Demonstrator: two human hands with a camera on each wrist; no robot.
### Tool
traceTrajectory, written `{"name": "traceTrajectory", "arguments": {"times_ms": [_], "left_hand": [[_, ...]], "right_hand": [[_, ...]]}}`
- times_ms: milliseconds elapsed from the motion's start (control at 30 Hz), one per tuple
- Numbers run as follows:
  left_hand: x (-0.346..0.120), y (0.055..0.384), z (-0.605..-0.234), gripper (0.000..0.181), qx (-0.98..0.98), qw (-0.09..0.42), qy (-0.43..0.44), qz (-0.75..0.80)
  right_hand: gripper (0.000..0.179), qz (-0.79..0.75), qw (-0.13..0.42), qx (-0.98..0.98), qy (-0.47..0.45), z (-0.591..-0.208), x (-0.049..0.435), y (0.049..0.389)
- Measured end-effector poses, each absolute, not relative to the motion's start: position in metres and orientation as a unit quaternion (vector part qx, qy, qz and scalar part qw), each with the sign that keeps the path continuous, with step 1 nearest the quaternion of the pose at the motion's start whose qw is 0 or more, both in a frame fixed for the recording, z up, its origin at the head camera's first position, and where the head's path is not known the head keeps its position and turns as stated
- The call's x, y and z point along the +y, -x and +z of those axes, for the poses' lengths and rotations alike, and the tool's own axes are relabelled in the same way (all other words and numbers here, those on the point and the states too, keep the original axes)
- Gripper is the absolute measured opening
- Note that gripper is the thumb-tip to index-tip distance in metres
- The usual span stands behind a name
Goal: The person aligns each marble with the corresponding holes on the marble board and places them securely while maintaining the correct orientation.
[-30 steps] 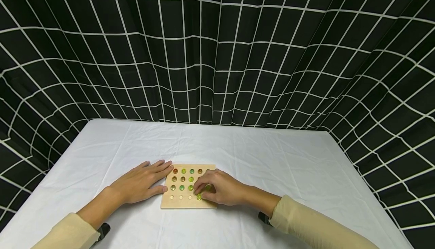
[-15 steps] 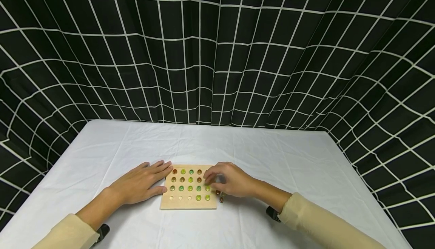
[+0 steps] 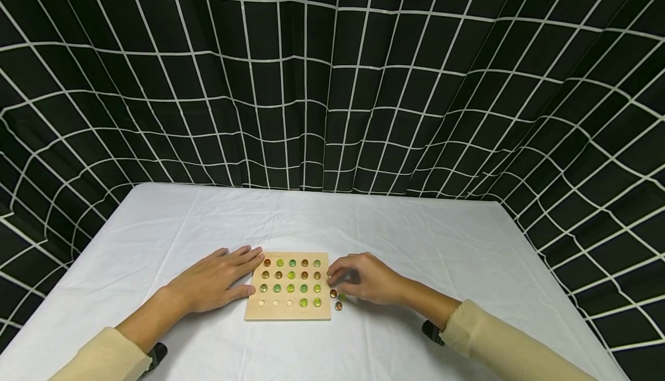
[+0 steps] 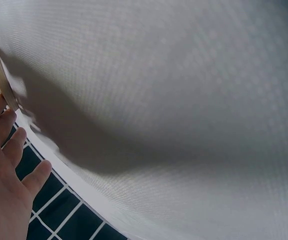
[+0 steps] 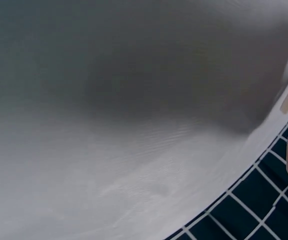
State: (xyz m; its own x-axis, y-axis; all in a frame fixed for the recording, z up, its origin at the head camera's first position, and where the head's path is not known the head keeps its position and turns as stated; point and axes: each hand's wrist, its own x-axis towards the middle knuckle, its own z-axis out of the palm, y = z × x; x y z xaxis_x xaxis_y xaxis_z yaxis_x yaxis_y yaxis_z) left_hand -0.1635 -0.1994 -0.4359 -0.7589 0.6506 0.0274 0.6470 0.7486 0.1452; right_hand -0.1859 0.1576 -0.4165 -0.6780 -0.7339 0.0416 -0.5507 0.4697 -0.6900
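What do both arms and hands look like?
Left hand and right hand: no gloves. Left sleeve and right sleeve: plain beige, ending short of the wrist. A black device peeks from each sleeve end, partly hidden; no cables visible.

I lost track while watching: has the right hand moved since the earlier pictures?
Yes. In the head view, the right hand has moved rightward, from over the wooden board to its right edge.

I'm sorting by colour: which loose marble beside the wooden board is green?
The green marble, rightmost of the three visible loose ones; the other two, the upper-left marble and the one closest to the person, look reddish-brown.
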Motion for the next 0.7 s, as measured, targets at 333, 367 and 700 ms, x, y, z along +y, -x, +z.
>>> {"name": "traceTrajectory", "arguments": {"times_ms": [333, 367, 700], "left_hand": [[-0.199, 0.164, -0.436, 0.067, 0.936, 0.012, -0.346, 0.071], [-0.199, 0.164, -0.436, 0.067, 0.936, 0.011, -0.346, 0.070], [-0.199, 0.163, -0.436, 0.067, 0.936, 0.010, -0.345, 0.069]], "right_hand": [[0.033, -0.350, 0.170, 0.844, 0.370, -0.427, 0.169, 0.184], [0.034, -0.349, 0.173, 0.844, 0.369, -0.428, 0.170, 0.184], [0.035, -0.343, 0.170, 0.846, 0.371, -0.430, 0.171, 0.184]]}}
